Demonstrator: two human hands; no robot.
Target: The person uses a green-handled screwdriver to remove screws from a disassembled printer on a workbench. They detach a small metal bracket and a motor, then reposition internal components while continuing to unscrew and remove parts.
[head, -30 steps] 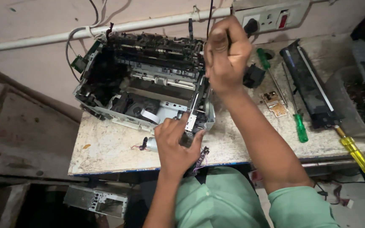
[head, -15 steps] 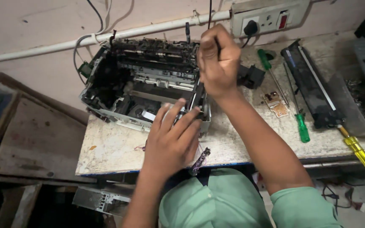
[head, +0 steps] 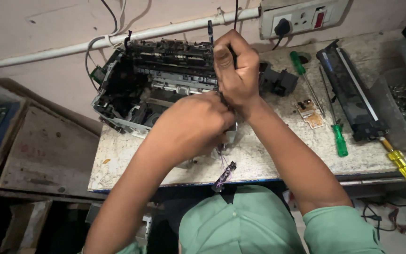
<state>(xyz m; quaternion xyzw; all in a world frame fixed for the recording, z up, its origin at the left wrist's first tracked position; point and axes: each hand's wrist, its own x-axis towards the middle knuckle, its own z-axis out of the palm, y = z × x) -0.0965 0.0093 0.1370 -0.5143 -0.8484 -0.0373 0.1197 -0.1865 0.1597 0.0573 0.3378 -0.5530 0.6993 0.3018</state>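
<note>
Right hand [head: 237, 75] clenched round thin dark tool shaft; left hand [head: 191, 126] curled against boxy stripped printer chassis [head: 156, 84], grasp hidden. Bench [head: 269, 160] scuffed.

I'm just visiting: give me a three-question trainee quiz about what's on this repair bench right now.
1. True or false: the stripped printer chassis stands on the bench, against the wall.
2. Which tool lies at the bench's right edge: (a) a yellow-handled screwdriver, (b) a hammer, (c) pliers?
3. What does the right hand close its grip on?

Key:
1. True.
2. (a).
3. A thin dark tool, at the chassis's right side; the left hand rests just below it.
</note>
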